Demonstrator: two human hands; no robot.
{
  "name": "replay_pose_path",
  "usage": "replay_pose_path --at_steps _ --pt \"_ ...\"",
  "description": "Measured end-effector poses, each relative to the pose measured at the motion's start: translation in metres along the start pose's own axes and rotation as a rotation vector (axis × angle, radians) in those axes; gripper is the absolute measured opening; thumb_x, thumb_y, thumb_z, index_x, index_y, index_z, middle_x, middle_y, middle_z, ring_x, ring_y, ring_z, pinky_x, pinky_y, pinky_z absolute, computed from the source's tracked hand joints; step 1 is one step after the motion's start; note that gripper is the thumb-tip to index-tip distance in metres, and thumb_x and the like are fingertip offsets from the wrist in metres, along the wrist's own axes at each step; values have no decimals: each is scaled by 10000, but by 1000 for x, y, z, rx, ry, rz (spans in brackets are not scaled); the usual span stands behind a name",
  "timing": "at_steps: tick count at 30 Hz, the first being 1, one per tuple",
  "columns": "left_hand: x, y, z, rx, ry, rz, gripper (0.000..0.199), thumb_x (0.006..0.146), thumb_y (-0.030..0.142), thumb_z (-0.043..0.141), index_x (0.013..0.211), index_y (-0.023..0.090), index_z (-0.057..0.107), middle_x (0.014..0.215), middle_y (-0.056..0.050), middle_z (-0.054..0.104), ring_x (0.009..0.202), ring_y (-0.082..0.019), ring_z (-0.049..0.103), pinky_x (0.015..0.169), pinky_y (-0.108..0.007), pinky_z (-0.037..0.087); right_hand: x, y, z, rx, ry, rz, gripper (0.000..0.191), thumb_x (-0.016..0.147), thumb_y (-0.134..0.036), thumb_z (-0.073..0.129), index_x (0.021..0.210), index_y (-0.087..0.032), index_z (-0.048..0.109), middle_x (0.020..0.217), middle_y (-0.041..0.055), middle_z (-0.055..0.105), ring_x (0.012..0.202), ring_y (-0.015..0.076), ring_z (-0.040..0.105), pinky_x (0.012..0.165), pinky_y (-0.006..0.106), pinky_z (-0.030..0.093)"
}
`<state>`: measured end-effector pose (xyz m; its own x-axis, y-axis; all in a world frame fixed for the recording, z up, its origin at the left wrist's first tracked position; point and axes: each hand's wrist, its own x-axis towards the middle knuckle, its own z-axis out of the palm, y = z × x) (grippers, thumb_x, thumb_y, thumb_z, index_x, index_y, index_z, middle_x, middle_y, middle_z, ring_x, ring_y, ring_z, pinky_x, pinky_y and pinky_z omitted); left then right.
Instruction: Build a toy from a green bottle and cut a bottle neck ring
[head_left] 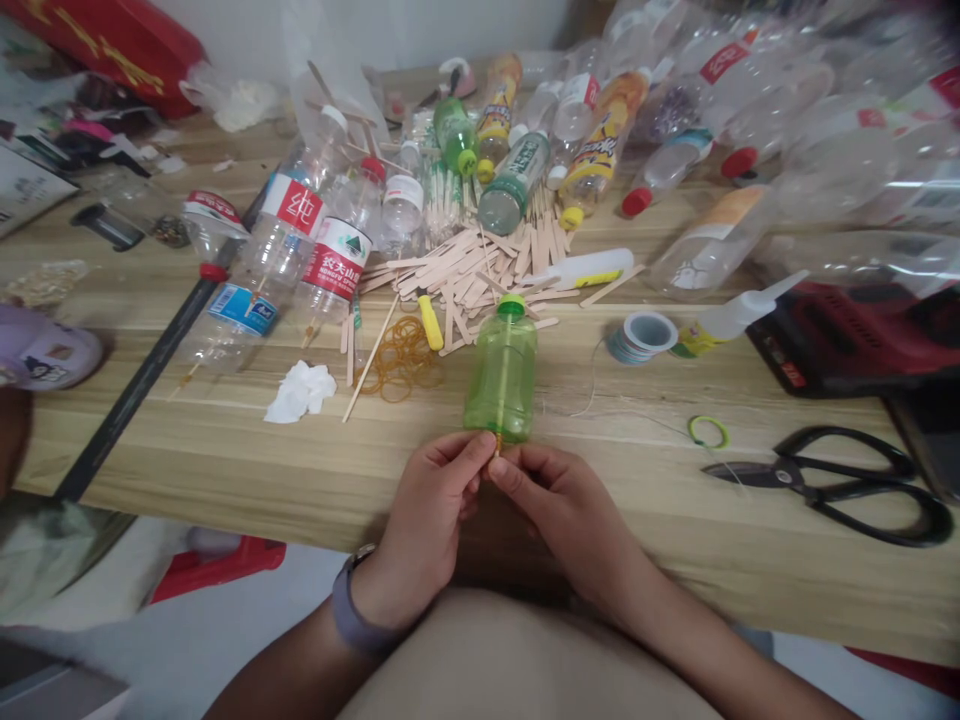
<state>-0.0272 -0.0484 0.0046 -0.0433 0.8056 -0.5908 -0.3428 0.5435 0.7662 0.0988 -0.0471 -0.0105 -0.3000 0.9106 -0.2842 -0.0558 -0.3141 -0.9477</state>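
A green plastic bottle (501, 375) lies at the table's front edge, its green cap (511, 305) pointing away from me. Inside it a thin stick runs lengthwise, and flat wooden sticks stick out around the cap. From its near end comes a stick tip with an amber rubber band (498, 442) around it. My left hand (448, 490) pinches this banded tip between thumb and forefinger. My right hand (559, 495) closes on the same spot from the other side, thumb almost touching the left one. The hidden fingertips cover part of the band.
Loose rubber bands (405, 358), a yellow-handled tool (430, 320) and heaped wooden craft sticks (480, 265) lie beyond. Scissors (817, 480), a thread spool (642, 337), a glue bottle (731, 320) and a red-black power tool (840, 335) are right. Several plastic bottles (281, 225) crowd the back and left.
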Motion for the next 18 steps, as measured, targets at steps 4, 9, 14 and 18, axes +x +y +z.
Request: replay_pose_path --at_steps 4,9,14,18 --pt "2 0 1 25 12 8 312 619 383 758 547 191 524 458 101 391 449 -47 274 425 -181 213 1 3 -2 -63 -11 -9 345 861 -477 636 627 -224 662 515 -45 485 462 99 330 470 277 266" --pt "1 0 -1 25 78 37 293 595 357 759 518 190 530 451 92 424 435 -45 314 418 -178 233 0 7 -3 -144 4 -2 367 868 -508 610 661 -210 667 526 -37 489 495 111 361 484 280 278" --pt "-3 -5 -1 40 121 109 261 621 348 757 530 182 577 467 80 472 438 -52 365 413 -172 268 -1 7 -3 -150 -31 11 386 873 -534 598 671 -209 651 542 -34 496 521 117 374 496 278 285" --pt "-3 -15 -5 173 178 303 251 735 355 730 580 184 630 486 69 510 456 -71 409 431 -182 317 0 6 -3 -133 -23 -9 416 864 -551 614 615 -218 588 526 -48 431 524 114 349 496 276 275"
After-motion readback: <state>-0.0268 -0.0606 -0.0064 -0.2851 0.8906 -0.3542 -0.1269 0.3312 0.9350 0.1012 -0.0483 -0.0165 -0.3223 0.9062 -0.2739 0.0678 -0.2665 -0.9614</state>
